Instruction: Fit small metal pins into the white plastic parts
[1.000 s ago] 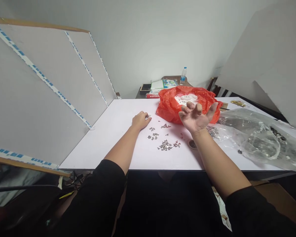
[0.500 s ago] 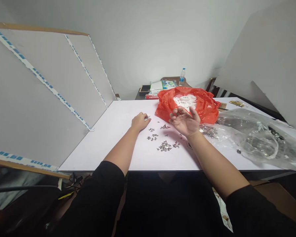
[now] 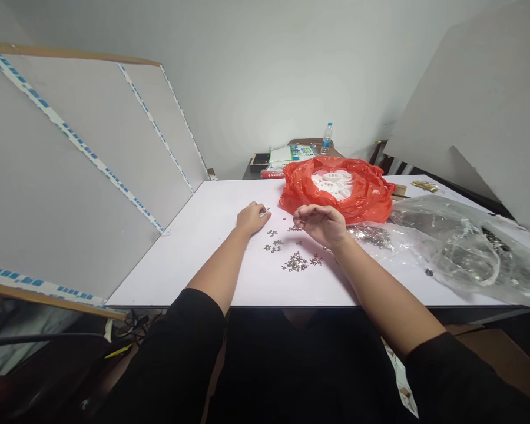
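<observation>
My left hand (image 3: 251, 218) rests on the white table (image 3: 194, 235) with its fingers closed on a thin white piece (image 3: 265, 212), whose kind I cannot make out. My right hand (image 3: 321, 225) is raised over the table, palm partly turned up, fingers loosely bent and apart from the thumb; nothing shows in it. Below the hands lie small silver metal pieces: a larger heap (image 3: 295, 262), a small cluster (image 3: 317, 259) to its right, and scattered pieces (image 3: 274, 246) to the left. Some more pieces are partly hidden behind my right hand.
Behind my right hand stands an open red plastic bag (image 3: 371, 197) with white packets (image 3: 333, 184) in it. Clear plastic bags (image 3: 463, 253) of metal pieces cover the table's right side. A bottle (image 3: 327, 139) stands at the back. A tall grey panel (image 3: 83, 194) borders the left.
My right hand has moved down and to the left, toward the metal pieces, and its fingers have tilted lower. My left hand stays where it was, still holding the white piece.
</observation>
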The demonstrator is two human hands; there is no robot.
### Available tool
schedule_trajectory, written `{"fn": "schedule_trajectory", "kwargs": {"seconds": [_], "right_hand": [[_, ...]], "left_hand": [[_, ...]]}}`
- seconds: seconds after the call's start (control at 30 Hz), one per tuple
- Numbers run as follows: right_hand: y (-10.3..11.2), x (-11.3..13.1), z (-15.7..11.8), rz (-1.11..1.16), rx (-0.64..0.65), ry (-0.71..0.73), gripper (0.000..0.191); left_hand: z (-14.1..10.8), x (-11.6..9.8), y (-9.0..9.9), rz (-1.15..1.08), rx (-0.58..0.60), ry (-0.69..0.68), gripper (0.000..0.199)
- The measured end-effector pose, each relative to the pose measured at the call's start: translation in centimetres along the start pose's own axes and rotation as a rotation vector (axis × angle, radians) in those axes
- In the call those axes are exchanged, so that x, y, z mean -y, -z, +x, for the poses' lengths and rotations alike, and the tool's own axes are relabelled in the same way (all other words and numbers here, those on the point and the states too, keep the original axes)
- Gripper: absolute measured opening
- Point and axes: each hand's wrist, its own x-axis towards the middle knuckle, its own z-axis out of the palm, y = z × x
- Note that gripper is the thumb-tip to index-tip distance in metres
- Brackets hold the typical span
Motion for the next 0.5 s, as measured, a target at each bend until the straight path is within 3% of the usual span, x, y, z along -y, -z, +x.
{"fn": "schedule_trajectory", "kwargs": {"seconds": [0.27, 0.5], "right_hand": [[0.12, -0.1, 0.04, -0.037, 0.092, 0.027, 0.058], [-0.21, 0.19, 0.11, -0.099, 0.139, 0.044, 0.052]], "left_hand": [[-0.17, -0.06, -0.09, -0.01, -0.005, 0.002, 0.035], [-0.11, 0.01, -0.12, -0.01, 0.004, 0.008, 0.035]]}}
